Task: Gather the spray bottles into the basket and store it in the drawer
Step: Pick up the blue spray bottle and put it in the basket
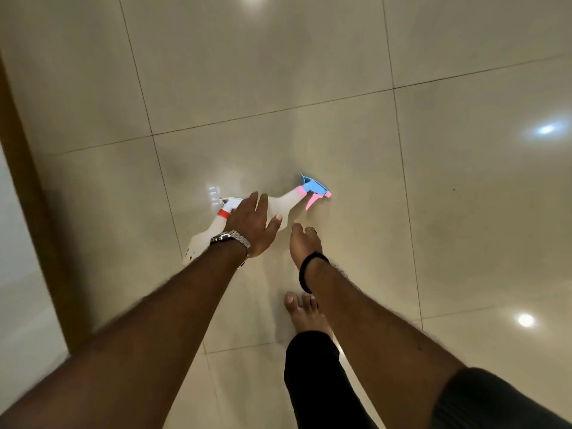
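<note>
Two translucent white spray bottles lie on the tiled floor, bodies meeting under my left hand. One spray bottle (286, 200) has a blue and pink trigger head pointing right. The other spray bottle (201, 243) has a white head with a red collar and lies to the left. My left hand (252, 222), with a metal watch at the wrist, is spread flat just over both bottles, fingers apart. My right hand (305, 243), wearing a ring and a black wristband, hangs just right of the bottles and holds nothing; its fingers are mostly hidden. No basket or drawer is in view.
Glossy beige floor tiles (464, 212) stretch all around, with light reflections. A brown wooden frame (28, 212) runs along the left edge beside a pale panel. My bare foot (305, 315) and a black trouser leg stand just below the hands.
</note>
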Tool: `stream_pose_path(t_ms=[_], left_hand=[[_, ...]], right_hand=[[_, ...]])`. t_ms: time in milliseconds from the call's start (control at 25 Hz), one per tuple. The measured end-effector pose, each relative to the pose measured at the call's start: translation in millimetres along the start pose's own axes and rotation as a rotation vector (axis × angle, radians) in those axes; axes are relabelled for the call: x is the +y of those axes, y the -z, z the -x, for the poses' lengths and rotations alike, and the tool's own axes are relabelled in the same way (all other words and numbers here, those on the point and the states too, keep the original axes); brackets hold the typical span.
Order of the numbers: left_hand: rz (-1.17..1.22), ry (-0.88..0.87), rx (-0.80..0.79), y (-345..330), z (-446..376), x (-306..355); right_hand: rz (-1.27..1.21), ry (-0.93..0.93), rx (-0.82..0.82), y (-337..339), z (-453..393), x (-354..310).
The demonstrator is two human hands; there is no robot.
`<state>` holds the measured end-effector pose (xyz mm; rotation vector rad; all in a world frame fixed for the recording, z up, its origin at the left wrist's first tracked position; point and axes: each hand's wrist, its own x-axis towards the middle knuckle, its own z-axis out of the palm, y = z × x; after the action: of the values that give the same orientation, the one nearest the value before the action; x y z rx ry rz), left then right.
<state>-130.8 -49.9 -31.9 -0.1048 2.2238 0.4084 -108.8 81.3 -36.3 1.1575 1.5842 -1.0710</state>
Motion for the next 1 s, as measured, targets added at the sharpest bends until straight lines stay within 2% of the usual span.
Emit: stream_pose_path(t_ms=[240, 440, 760, 1000], left_hand=[[0.107, 0.093, -0.085, -9, -43, -20], [0.198, 0.098, -0.067, -19, -25, -10], [0.501, 0.164, -0.065, 8, 91, 33], [0.769, 0.246, 0.092, 48, 205, 31]], right_hand=[[-0.37, -0.153, -0.193, -39, -30, -13], [-0.499, -0.16, -0.182, -36, -22, -12], [-0.178, -0.008, -0.091, 15, 80, 3], [0.175, 0.251, -0.092, 16, 181, 17]])
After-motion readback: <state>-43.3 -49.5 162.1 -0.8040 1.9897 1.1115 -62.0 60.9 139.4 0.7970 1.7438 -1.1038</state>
